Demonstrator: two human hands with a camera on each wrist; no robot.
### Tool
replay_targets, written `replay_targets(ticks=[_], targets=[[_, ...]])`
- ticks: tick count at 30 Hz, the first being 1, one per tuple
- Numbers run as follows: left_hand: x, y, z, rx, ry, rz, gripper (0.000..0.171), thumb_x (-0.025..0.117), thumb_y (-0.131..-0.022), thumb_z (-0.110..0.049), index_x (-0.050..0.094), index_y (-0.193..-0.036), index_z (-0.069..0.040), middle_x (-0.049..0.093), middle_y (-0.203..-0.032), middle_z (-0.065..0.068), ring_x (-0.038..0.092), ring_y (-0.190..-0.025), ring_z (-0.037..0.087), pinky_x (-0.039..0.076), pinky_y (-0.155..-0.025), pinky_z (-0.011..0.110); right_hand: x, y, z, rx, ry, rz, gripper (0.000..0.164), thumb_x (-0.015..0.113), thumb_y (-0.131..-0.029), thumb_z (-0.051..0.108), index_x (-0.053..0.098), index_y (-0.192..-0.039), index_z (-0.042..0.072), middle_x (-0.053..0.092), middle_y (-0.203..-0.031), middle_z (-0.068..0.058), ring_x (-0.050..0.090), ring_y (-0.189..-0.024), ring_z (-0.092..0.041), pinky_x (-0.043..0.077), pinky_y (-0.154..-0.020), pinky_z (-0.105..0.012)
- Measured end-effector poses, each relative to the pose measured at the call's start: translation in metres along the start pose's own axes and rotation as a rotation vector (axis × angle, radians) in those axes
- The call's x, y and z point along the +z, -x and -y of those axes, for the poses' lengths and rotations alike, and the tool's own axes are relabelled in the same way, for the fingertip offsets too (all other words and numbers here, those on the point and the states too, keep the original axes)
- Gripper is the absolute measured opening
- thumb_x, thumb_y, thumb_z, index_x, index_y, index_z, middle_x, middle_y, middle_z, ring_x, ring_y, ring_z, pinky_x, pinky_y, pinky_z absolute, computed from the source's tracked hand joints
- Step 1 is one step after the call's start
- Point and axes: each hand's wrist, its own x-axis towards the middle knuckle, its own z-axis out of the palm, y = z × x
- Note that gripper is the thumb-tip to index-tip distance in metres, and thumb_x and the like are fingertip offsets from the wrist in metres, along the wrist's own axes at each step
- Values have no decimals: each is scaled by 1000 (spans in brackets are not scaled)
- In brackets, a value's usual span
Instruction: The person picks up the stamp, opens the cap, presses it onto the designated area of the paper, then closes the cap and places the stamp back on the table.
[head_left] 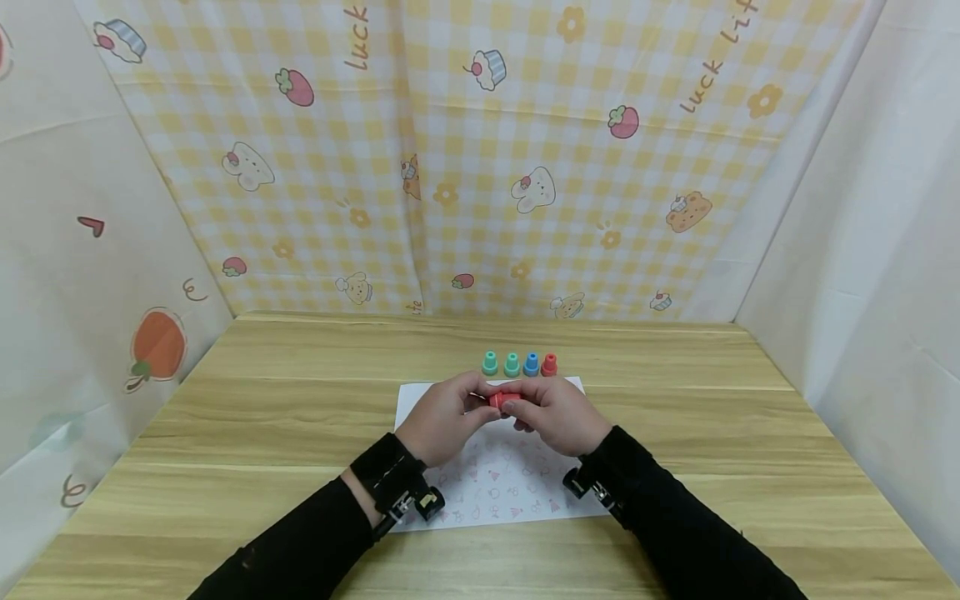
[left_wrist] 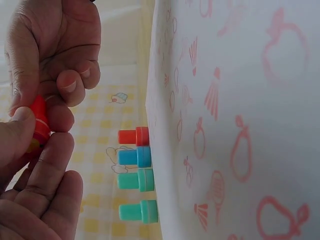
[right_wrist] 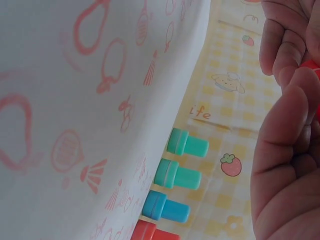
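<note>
A small red stamp (head_left: 504, 401) is held over the paper between both hands. My left hand (head_left: 444, 421) pinches its left end between thumb and fingers. From the other side my right hand (head_left: 561, 417) grips the stamp's body. In the left wrist view, the red stamp (left_wrist: 40, 117) shows a pale seam around it and a bit of yellow-green at its lower end. Fingers cover much of it in the right wrist view. Below the hands lies a white sheet of paper (head_left: 498, 471) printed with pink fruit, shuttlecock and racket shapes.
Just beyond the paper's far edge, a row of upright stamps stands on the wooden table (head_left: 300, 400): two green ones (head_left: 490, 363), a blue one (head_left: 532, 365) and another red one (head_left: 549, 365). A yellow checked cloth (head_left: 480, 233) hangs behind, with white cloth at both sides.
</note>
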Motion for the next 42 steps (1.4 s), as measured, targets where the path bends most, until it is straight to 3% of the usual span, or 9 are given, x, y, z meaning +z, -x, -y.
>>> replay_targets(ticks=[5, 12, 25, 32, 42], targets=[[0, 0, 0, 3, 22, -9, 15, 78, -96, -21, 70, -109, -19, 76, -107, -4, 71, -97, 7, 61, -89, 35, 0, 1, 0, -6, 3, -8, 25, 65, -106, 15, 75, -128, 9, 79, -104, -6, 68, -80, -18, 59, -75, -33], [-1, 2, -2, 22, 44, -35, 14, 81, -93, -16, 72, -105, -16, 77, -103, -2, 70, -91, 8, 60, -79, 22, 1, 1, 1, -16, -15, -4, 25, 65, -106, 15, 76, -127, 8, 79, -103, -6, 69, -81, -23, 57, -74, -27], [-1, 2, -1, 47, 30, -44, 11, 80, -94, -16, 73, -103, -14, 77, -100, -2, 71, -92, 7, 61, -84, 24, 0, 3, 3, -30, -58, 16, 26, 63, -106, 11, 74, -129, 4, 78, -107, -10, 71, -89, -28, 59, -79, -25], [-2, 4, -2, 57, 25, -53, 12, 81, -93, -16, 73, -103, -14, 77, -99, -3, 71, -91, 7, 61, -83, 25, 0, 3, 2, -53, -71, 13, 25, 62, -106, 10, 74, -126, 2, 77, -104, -11, 69, -86, -18, 59, -80, -24], [-3, 1, -1, 25, 44, -34, 14, 81, -93, -20, 73, -104, -15, 77, -99, -3, 70, -90, 6, 60, -81, 23, -4, 0, -3, -45, -135, 42, 25, 61, -107, 8, 71, -126, -5, 76, -105, -17, 70, -85, -16, 60, -79, -25]])
